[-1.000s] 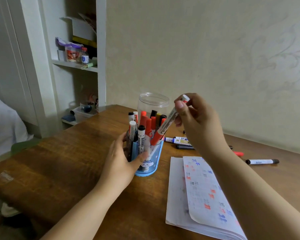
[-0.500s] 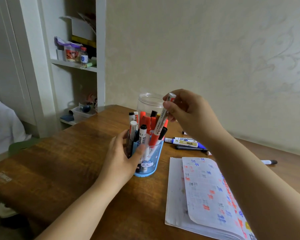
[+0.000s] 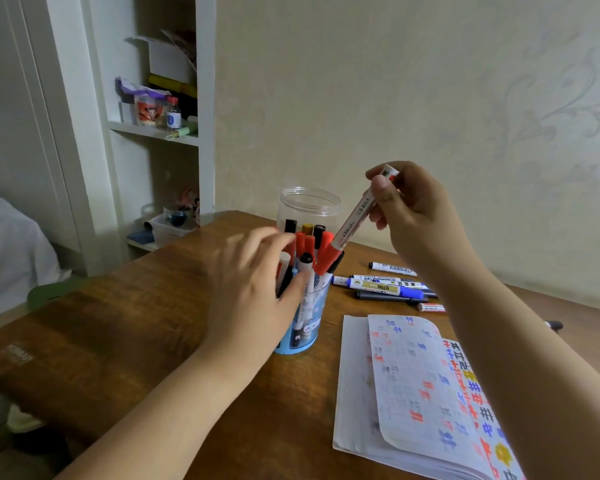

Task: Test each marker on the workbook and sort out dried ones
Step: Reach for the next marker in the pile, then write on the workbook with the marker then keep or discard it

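- I see my right hand (image 3: 416,216) up in the air, above and to the right of the blue pen cup (image 3: 303,327). Its thumb and fingers pinch the top end of a white marker (image 3: 355,220) with a red cap.
- The marker is tilted. Its red cap points down and sits right at the tops of the markers in the cup (image 3: 305,251); I cannot tell if it touches them.
- My left hand (image 3: 253,289) is at the left side of the cup. Its fingers are spread and reach over the marker tops, and its thumb lies against the front of the cup. It looks a bit blurry, so I cannot tell if it grips anything.
- Both my arms are bare and reach forward over the brown wooden table (image 3: 118,323).
- The cup is round, with see-through plastic and a cloud picture.
- A clear round jar (image 3: 309,207) stands just behind the cup.
- The workbook (image 3: 413,403) lies open to the right of the cup, with red and blue marks on its soft curled page.
- Some loose markers (image 3: 385,289) lie flat behind the workbook, right of the cup.
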Available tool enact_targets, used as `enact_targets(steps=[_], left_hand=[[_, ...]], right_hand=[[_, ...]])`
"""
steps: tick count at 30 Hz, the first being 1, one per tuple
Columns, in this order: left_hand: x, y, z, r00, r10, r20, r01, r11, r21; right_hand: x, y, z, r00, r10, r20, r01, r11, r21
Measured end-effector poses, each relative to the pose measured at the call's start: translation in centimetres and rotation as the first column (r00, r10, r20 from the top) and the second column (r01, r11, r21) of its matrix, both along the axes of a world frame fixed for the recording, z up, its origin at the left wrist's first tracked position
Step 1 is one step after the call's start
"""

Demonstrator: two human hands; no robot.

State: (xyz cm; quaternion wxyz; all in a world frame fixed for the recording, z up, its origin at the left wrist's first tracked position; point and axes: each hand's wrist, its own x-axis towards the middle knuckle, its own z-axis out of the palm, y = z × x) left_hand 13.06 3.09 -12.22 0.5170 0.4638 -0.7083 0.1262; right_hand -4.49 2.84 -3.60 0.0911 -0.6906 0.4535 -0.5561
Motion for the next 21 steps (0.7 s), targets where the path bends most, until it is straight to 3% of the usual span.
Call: enact_targets(steps=[5, 7, 11, 13, 16, 18, 21], left_hand=[[-1.1, -1.0, 2.0, 0.977, -0.057, 0.206, 0.003, 0.967, 0.253], [-1.6, -1.4, 2.3, 0.966, -0.061, 0.250, -0.010, 0.962, 0.274], [-1.8, -1.3, 2.6, 0.987, -0.099, 0.130, 0.042, 0.921, 0.386], [-1.6, -1.3, 2.8, 0.983, -0.100, 0.155, 0.025, 0.905, 0.425], [-1.6, -1.2, 3.3, 0.971, -0.083, 0.225, -0.009, 0.926, 0.378], [-2.0, -1.0, 3.8, 0.953, -0.103, 0.285, 0.009, 0.950, 0.313], [-2.6, -1.3, 4.3, 0.926, -0.123, 0.357, -0.005, 0.941, 0.337]], right_hand=[[-0.9, 0.6, 0.3, 0.996, -0.079, 0.037, 0.080, 0.997, -0.019], [-1.3, 0.7, 0.1, 0.995, -0.095, 0.017, 0.095, 0.995, 0.013], [-2.2, 0.9, -0.5, 0.989, -0.145, 0.040, 0.143, 0.989, 0.045], [-2.8, 0.7, -0.6, 0.977, -0.201, 0.075, 0.198, 0.979, 0.048], [-3.2, 0.2, -0.7, 0.964, -0.233, 0.127, 0.223, 0.971, 0.087], [-2.9, 0.0, -1.1, 0.971, -0.188, 0.151, 0.169, 0.978, 0.126], [-1.9, 0.0, -1.7, 0.979, -0.116, 0.167, 0.093, 0.985, 0.143]])
